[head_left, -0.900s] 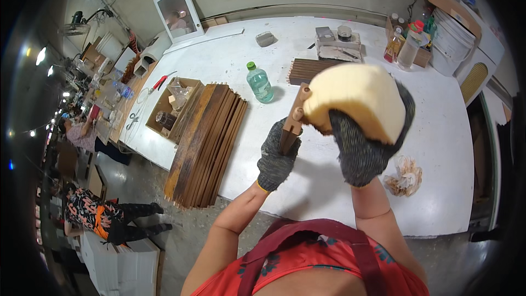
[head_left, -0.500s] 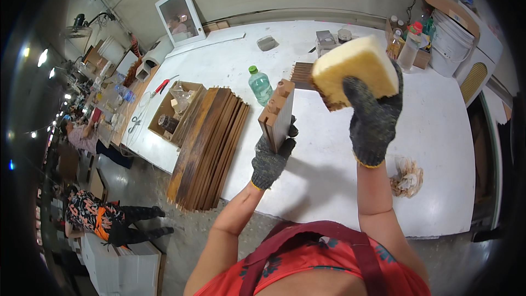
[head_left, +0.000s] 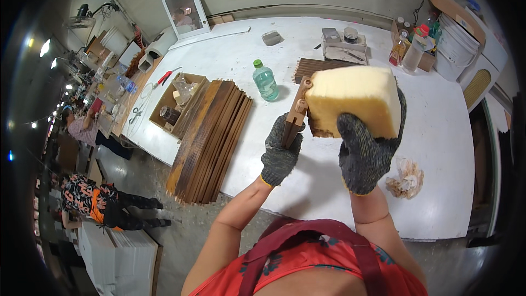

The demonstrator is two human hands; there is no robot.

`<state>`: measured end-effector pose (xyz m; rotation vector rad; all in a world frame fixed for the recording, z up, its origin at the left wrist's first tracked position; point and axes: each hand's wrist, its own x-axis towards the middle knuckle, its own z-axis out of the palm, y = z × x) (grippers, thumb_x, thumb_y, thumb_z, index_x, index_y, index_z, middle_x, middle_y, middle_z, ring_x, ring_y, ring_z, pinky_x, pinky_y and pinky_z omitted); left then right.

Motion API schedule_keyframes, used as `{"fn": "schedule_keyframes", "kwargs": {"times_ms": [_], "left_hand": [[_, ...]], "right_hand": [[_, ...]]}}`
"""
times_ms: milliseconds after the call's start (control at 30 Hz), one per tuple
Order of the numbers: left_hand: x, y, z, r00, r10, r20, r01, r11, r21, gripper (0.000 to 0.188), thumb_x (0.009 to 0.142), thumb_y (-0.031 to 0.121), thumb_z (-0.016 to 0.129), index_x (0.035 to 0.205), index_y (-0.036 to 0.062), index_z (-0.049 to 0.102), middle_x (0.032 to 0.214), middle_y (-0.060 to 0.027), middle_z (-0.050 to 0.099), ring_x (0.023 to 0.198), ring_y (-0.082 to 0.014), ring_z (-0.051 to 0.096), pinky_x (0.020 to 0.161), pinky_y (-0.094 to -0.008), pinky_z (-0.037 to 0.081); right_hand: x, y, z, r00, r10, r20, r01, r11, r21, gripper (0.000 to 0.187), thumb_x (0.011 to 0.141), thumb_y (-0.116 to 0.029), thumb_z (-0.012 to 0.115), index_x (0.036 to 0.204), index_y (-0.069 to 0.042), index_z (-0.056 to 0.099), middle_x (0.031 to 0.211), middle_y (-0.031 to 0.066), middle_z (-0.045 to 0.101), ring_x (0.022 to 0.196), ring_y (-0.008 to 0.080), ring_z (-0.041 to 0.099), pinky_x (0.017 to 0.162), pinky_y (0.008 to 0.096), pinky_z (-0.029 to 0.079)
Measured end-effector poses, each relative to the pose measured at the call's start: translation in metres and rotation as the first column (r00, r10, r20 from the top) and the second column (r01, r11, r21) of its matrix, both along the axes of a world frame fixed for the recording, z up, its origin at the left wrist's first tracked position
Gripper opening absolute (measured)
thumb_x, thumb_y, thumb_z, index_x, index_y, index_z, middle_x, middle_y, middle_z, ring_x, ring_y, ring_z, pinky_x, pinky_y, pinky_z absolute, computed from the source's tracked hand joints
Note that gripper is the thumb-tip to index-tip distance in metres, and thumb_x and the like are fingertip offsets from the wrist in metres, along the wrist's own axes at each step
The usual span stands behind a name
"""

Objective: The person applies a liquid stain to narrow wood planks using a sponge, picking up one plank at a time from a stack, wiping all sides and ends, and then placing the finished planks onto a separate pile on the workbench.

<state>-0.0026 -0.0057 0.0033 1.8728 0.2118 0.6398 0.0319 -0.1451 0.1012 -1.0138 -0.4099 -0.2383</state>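
i have the left hand (head_left: 280, 154) clutching the wood (head_left: 296, 114) over the tabletop (head_left: 441, 148), pegged end up, likely leaving its face free; right hand (head_left: 367, 156) grasps the sponge (head_left: 356, 101), thumb spread for support, i guess. sponge touches wood or nearly, can't tell. stack (head_left: 208, 142) at left, probably for easy reach.

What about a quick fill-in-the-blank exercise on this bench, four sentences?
1. The left grip holds a dowelled piece made of ____.
2. The right grip, holding a yellow foam block, wears a dark knitted ____.
3. The bottle nearest the brown slats has a ____ cap.
4. The open box lies to the ____ of the slats.

Missing words: wood; glove; green; left.
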Motion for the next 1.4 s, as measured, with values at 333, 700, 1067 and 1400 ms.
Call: {"fn": "schedule_keyframes", "kwargs": {"times_ms": [333, 700, 1067, 1400], "left_hand": [[0.014, 0.024, -0.053, 0.960, -0.222, 0.171, 0.193, 0.966, 0.171, 0.045, 0.076, -0.005, 0.057, 0.119, 0.0028, 0.046, 0.109, -0.0101, 0.055, 0.099, -0.0189, 0.053, 0.086, -0.0305, 0.043], [0.009, 0.035, -0.027, 0.917, -0.345, 0.199, 0.397, 0.817, -0.417, 0.085, 0.062, 0.003, 0.064, 0.137, 0.0049, 0.025, 0.131, -0.0097, 0.038, 0.119, -0.0195, 0.035, 0.100, -0.0327, 0.028], [0.003, 0.051, 0.019, 1.000, 0.028, 0.010, -0.028, 0.999, 0.017, 0.043, 0.061, 0.013, 0.081, 0.097, 0.0038, 0.059, 0.088, -0.0063, 0.064, 0.076, -0.0138, 0.059, 0.069, -0.0288, 0.049], [0.003, 0.026, -0.002, 0.976, -0.180, 0.122, 0.204, 0.951, -0.232, 0.030, 0.079, 0.002, 0.063, 0.108, 0.0053, 0.055, 0.088, -0.0006, 0.061, 0.070, -0.0063, 0.049, 0.062, -0.0218, 0.043]], "right_hand": [[-0.015, -0.024, -0.037, 0.942, -0.170, 0.290, 0.262, 0.913, -0.314, 0.073, 0.071, -0.018, 0.072, 0.128, 0.003, 0.031, 0.121, 0.0122, 0.045, 0.107, 0.0201, 0.047, 0.091, 0.0317, 0.040], [-0.014, -0.033, -0.042, 0.990, 0.135, -0.051, -0.139, 0.987, -0.079, 0.079, 0.065, -0.020, 0.078, 0.127, 0.001, 0.034, 0.118, 0.0119, 0.048, 0.106, 0.0206, 0.049, 0.089, 0.0334, 0.043], [0.006, -0.026, -0.038, 0.958, 0.165, -0.235, -0.101, 0.960, 0.261, 0.069, 0.066, -0.002, 0.066, 0.127, 0.000, 0.034, 0.107, 0.0047, 0.050, 0.101, 0.0155, 0.049, 0.089, 0.0290, 0.040], [0.044, 0.010, -0.009, 0.473, -0.359, 0.805, 0.784, 0.588, -0.198, 0.039, 0.069, 0.009, 0.065, 0.103, -0.011, 0.063, 0.114, 0.0188, 0.053, 0.109, 0.0376, 0.049, 0.092, 0.0407, 0.040]]}}
